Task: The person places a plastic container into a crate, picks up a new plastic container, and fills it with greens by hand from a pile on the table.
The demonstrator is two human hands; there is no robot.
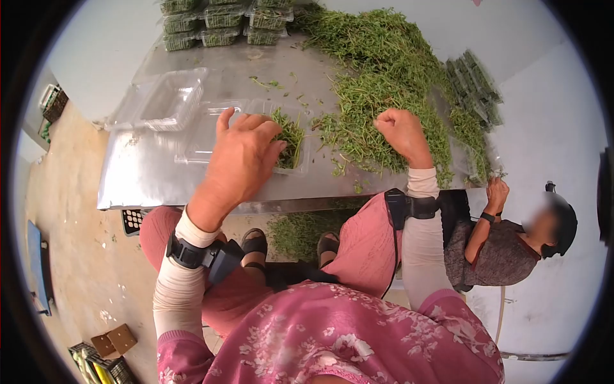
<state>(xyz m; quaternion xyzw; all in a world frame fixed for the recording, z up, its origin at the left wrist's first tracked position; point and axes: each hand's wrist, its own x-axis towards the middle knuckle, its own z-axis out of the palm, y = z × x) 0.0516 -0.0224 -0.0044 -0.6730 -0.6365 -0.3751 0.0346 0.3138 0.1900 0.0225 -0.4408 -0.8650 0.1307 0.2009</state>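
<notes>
On the metal table [147, 185], an open clear plastic container [302, 144] holds green stems and leaves [291, 136]. My left hand [243, 150] is over the container's left part, fingers apart and thumb near the greens; nothing shows in its grasp. My right hand [401, 133] is closed above the near side of a large heap of loose greens [377, 57]. Its fingers curl inward, and whatever they hold is too small to make out.
Empty clear trays [173, 99] are stacked at the left. Filled boxes [220, 25] stand at the back left, more [474, 86] at the right. A co-worker [502, 253] sits at the right, hands by the table corner. Crates [115, 371] are on the floor.
</notes>
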